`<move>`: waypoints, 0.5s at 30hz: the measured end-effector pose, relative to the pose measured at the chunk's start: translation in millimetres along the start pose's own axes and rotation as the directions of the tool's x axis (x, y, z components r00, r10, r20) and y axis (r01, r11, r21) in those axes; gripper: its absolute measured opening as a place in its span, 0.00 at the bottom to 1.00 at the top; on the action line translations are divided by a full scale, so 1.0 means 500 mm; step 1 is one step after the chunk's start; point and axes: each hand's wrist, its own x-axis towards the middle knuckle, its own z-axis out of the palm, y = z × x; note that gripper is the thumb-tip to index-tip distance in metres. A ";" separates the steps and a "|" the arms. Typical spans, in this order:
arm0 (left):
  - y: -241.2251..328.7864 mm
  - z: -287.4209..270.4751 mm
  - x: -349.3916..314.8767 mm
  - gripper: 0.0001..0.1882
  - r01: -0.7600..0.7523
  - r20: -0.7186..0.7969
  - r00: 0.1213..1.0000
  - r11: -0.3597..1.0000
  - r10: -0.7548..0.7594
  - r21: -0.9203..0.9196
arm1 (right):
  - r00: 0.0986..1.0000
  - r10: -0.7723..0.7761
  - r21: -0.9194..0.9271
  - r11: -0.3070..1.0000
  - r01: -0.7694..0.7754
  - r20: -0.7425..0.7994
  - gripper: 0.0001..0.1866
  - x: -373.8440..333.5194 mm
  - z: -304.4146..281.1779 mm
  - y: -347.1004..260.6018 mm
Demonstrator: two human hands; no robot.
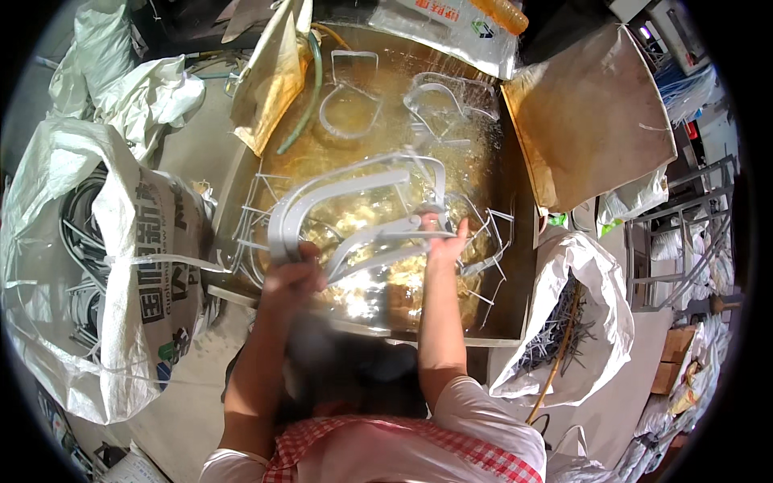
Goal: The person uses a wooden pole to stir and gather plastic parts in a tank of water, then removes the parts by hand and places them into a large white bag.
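Note:
Over a wide metal tank (523, 266) of yellowish water I hold a bent grey plastic frame (354, 187), a flat strip curved into an open loop with rounded corners. My left hand (294, 271) is closed around its near left part. At the other end, the fingers of my right hand (447, 232) are closed on it where strip ends meet. More strips overlap between my hands, so I cannot tell how many pieces there are. Thin pale rods and curved strips lie in the water around them. Farther back, a D-shaped frame (378, 121) and a tangled clear frame (459, 95) lie in the tank.
A white woven sack (173, 233) with coiled grey strips stands left. Another open sack (616, 322), holding thin grey offcuts and a stick, stands right. Stained boards (592, 113) lean at the tank's sides. A green hose (310, 105) hangs into the water at the back left.

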 end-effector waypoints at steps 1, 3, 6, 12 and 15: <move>0.009 -0.004 -0.003 0.15 -0.014 0.039 0.999 1.000 0.014 -0.005 | 0.995 -0.098 -0.025 0.995 0.097 -0.034 0.31 0.007 0.025 0.011; 0.012 0.005 -0.004 0.15 -0.070 0.087 0.993 0.996 0.075 -0.057 | 0.943 -0.322 -0.089 0.945 0.315 -0.086 0.29 0.016 0.086 -0.012; 0.022 0.010 -0.005 0.16 -0.117 0.077 0.990 0.992 0.121 -0.053 | 0.926 -0.336 -0.218 0.904 0.369 0.171 0.26 -0.004 0.154 -0.040; 0.034 0.028 0.003 0.19 -0.147 0.006 0.989 0.982 0.149 -0.121 | 0.913 -0.264 -0.177 0.928 0.329 0.312 0.21 -0.071 0.239 -0.065; 0.014 0.035 0.008 0.19 -0.159 0.004 0.985 0.906 0.171 0.392 | 0.855 -0.308 -0.400 0.782 0.477 0.418 0.20 -0.123 0.299 -0.021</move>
